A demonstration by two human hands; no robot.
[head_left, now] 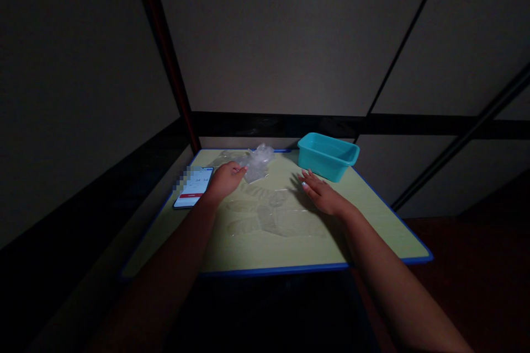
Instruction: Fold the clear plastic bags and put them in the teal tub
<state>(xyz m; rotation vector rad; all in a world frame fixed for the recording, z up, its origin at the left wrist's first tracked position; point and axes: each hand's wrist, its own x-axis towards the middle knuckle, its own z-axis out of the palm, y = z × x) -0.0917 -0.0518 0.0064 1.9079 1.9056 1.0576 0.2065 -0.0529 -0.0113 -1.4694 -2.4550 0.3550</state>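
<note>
A crumpled clear plastic bag (258, 162) lies toward the back of the table. My left hand (227, 178) is closed at its near left side, thumb and fingers together; whether they pinch the plastic I cannot make out. Flat and see-through, a plastic sheet or bag (271, 218) is spread on the table between my forearms. My right hand (321, 193) hovers over or rests near its right edge, fingers stretched out and holding nothing, just in front of a turquoise plastic basin (327, 165).
A phone (194, 187) with a lit screen lies at the table's left edge, beside my left wrist. The pale green table (381, 237) has a blue rim. Behind it stands a grey wall with a dark band, and another wall rises on the left.
</note>
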